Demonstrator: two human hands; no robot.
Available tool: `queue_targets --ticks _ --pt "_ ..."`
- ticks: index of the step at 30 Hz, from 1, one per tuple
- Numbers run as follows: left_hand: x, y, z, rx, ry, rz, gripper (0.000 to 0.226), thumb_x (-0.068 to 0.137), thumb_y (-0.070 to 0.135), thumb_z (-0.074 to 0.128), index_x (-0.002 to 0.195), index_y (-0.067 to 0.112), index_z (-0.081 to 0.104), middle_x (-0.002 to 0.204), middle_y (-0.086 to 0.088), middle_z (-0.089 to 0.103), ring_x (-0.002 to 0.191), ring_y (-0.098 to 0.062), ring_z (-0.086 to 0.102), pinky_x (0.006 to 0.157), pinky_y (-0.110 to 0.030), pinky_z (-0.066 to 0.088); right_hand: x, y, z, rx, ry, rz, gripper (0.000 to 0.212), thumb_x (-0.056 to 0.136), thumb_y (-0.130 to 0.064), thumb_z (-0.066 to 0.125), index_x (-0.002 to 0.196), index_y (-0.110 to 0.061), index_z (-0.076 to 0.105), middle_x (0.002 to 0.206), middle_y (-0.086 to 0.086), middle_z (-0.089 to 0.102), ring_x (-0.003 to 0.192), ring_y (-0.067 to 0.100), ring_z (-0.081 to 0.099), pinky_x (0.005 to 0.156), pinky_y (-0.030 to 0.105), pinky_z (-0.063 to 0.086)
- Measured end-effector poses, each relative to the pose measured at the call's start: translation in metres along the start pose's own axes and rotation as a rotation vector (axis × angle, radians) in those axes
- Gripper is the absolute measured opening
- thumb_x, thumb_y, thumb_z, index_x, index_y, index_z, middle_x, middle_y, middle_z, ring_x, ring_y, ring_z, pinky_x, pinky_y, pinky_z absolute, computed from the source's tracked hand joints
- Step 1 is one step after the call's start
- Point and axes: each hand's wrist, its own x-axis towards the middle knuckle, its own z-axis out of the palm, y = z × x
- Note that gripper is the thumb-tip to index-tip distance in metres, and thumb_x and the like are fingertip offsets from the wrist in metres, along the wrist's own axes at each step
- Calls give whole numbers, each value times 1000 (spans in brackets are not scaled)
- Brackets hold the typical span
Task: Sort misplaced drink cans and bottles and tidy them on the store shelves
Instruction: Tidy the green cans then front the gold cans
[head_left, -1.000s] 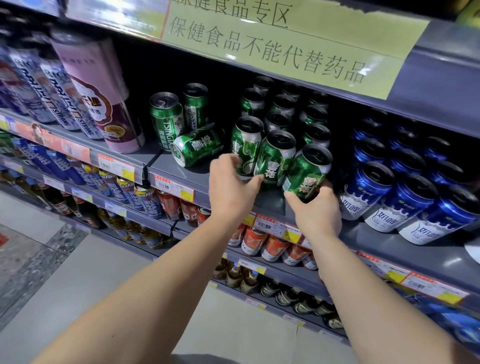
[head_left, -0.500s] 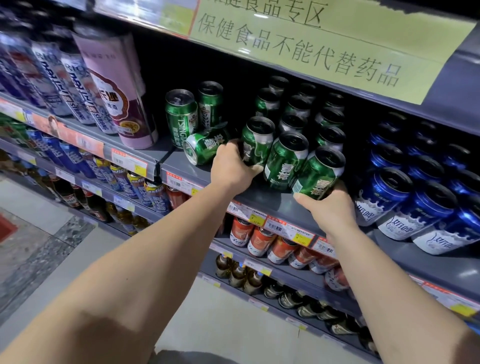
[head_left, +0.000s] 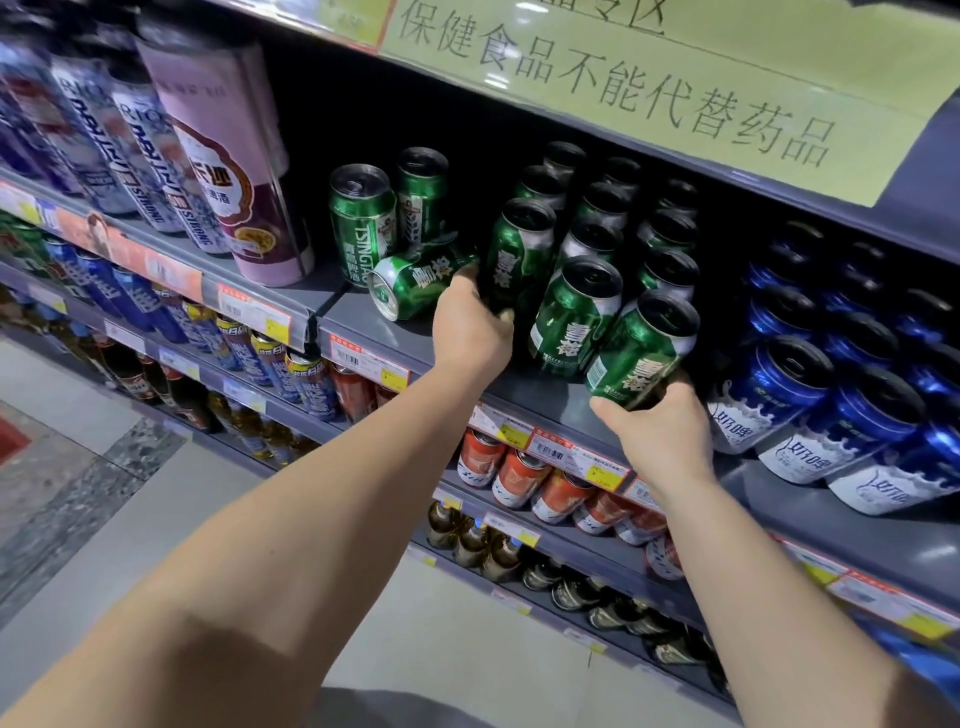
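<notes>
The left hand (head_left: 470, 330) has slid from beside the toppled can (head_left: 415, 283) onto an upright green can (head_left: 514, 254), fingers wrapped round it; the right hand (head_left: 660, 436) still grips the front can (head_left: 641, 348) on the shelf (head_left: 550, 400)

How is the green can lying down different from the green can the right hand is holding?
The lying green can is on its side with its silver top facing out; the held green can stands up, and we see its dark top from above. The lying can sits left of the rows, next to the left hand; the held can is at the front of a row, gripped low by the right hand. Both are green with white writing.
</notes>
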Motion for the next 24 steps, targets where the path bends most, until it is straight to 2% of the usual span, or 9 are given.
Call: queue_targets --ticks 3,6,8,13,16,18,20,22,24 --pt "-12 1 -17 20 56 107 39 89 11 64 126 12 53 103 4 57 96 -14 54 82 -24 42 -1 -1 -2 -18 3 5 60 72 -45 77 115 -13 51 113 6 60 105 30 57 86 43 50" --pt "-18 -13 -41 227 299 251 41 81 20 70 121 17 59 115 -1 57 110 -18 50 92 -24 37 -1 -2 -2 -18 2 2 58 73 -46 75 114 -11 52 112 7 60 103 32 57 85 44 50" --pt "-12 -25 -55 309 420 179 54 76 29 74 126 22 55 126 -3 52 119 -23 44 99 -31 33 -2 -4 -2 -26 2 -9 57 74 -45 75 113 -10 52 111 8 60 102 32 57 83 42 50" --pt "11 -31 -66 503 293 -26 78 70 52 78 134 24 44 129 -8 55 122 -31 48 102 -45 32 -3 -6 -3 -41 -2 -5 57 74 -46 74 111 -10 51 108 8 60 99 32 57 81 42 49" --pt "8 -29 -70 359 281 15 77 68 49 79 132 20 47 126 -8 52 119 -19 48 98 -33 38 -4 -6 -3 -44 -7 -4 57 74 -47 74 111 -10 52 108 8 60 98 31 57 81 42 50" --pt "0 -25 -71 230 259 112 74 71 37 80 133 15 46 128 -6 46 102 15 38 84 -5 31 -4 -6 -4 -46 -6 -8 57 74 -47 74 111 -9 52 108 8 60 98 31 57 80 41 50" --pt "-7 -22 -67 163 216 212 68 76 27 79 132 10 46 126 -5 40 85 33 29 72 9 25 -4 -6 -4 -52 -6 -9 57 74 -48 74 110 -9 52 108 8 61 98 32 58 81 42 51" --pt "-7 -15 -65 123 174 267 61 76 25 79 127 12 49 122 -3 37 89 30 32 74 9 27 -3 -6 -4 -52 -4 -9 55 74 -49 74 107 -11 51 107 7 61 97 31 58 80 43 52" --pt "-4 -7 -64 122 153 322 60 72 31 79 123 15 52 120 0 45 98 12 42 85 -1 36 -3 -6 -4 -53 -4 -7 51 74 -49 73 103 -14 49 104 5 60 94 30 58 78 41 51"
